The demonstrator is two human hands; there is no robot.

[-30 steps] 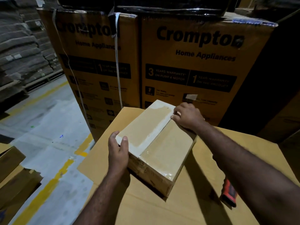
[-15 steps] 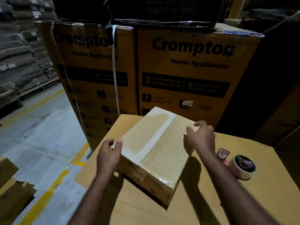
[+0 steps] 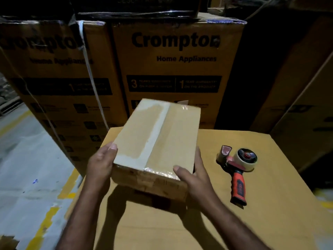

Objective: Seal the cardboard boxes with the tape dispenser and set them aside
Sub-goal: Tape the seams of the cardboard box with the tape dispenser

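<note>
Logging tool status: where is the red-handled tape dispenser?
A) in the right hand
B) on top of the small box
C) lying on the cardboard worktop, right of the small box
C: the red-handled tape dispenser lies on the brown cardboard worktop; left hand and right hand grip the small taped box.

Single head-worn view, angled forward and down, close over the worktop (image 3: 252, 222).
</note>
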